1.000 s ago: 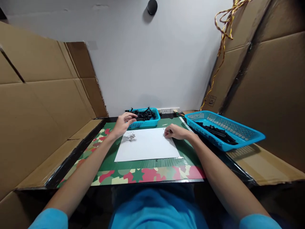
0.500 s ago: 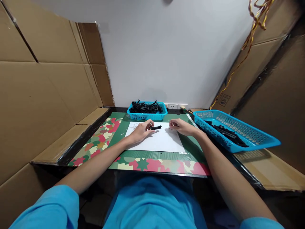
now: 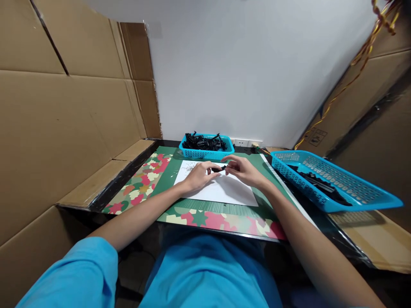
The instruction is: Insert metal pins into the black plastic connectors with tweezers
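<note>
1 black part [image 3: 218, 169] is clamped between the thumb and fingers of the left hand [image 3: 210, 172], above the paper [image 3: 224, 192]. Its other end is met by the fingertips of the right hand [image 3: 226, 166]; whether they are closed on it cannot be told. Small bits [image 3: 189, 168] are scattered at the paper's far left. Dark pieces are held in 2 baskets, 1 behind [image 3: 205, 154], 1 at right [image 3: 348, 180].

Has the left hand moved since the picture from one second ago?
Yes: judged against the white sheet, the left hand has moved rightward and nearer the viewer, away from the far blue basket.
</note>
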{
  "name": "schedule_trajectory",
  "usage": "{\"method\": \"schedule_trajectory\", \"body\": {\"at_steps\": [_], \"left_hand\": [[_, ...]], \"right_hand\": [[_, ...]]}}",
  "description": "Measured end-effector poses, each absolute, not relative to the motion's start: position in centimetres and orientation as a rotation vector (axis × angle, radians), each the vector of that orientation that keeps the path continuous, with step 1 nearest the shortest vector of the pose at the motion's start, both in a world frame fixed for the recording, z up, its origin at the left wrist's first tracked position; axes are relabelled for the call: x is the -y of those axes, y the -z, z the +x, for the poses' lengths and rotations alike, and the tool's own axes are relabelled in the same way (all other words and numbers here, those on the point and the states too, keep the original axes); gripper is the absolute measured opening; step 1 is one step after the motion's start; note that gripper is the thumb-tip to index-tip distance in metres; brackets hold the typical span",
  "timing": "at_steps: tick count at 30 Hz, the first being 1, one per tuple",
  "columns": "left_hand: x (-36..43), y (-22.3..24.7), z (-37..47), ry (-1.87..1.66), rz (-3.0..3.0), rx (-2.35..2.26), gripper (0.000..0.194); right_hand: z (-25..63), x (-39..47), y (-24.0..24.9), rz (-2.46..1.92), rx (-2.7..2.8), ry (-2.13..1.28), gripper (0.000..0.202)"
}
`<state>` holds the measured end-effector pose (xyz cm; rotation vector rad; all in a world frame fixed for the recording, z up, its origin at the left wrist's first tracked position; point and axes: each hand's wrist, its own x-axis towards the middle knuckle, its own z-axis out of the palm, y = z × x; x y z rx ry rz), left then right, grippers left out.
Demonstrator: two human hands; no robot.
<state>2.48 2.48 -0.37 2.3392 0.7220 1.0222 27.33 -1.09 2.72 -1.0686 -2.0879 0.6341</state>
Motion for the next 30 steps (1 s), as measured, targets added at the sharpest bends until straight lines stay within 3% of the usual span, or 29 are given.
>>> {"method": "schedule_trajectory", "body": {"at_steps": [5,16,21,27,30], "left_hand": [[-2.4,0.4,2.8,-1.125,2.251,-0.772,0.047],[-2.3,0.3,2.7,-1.215,2.278,-0.692,0.022],[-2.3,0.1,2.4,-1.217,2.319,-0.688,0.02],[-2.2,-0.2,2.2,-1.304,2.315,-0.662,0.016],[-2.1,-0.2,2.2,-1.373,2.28,-0.667,0.021]], "right_hand": [[25.8,2.4,-3.5,-1.084,2.105,-0.48,0.031],[24.7,3.7,-4.0,-1.066,2.26,-0.185,0.028],[24.4,3.7,-3.7,-1.029,2.267,-0.114,0.03],[24.7,3.0,-3.2,-0.981,2.276,0.087,0.011],[24.7,3.0,-3.3,-0.952,2.273,0.171,0.012]]}}
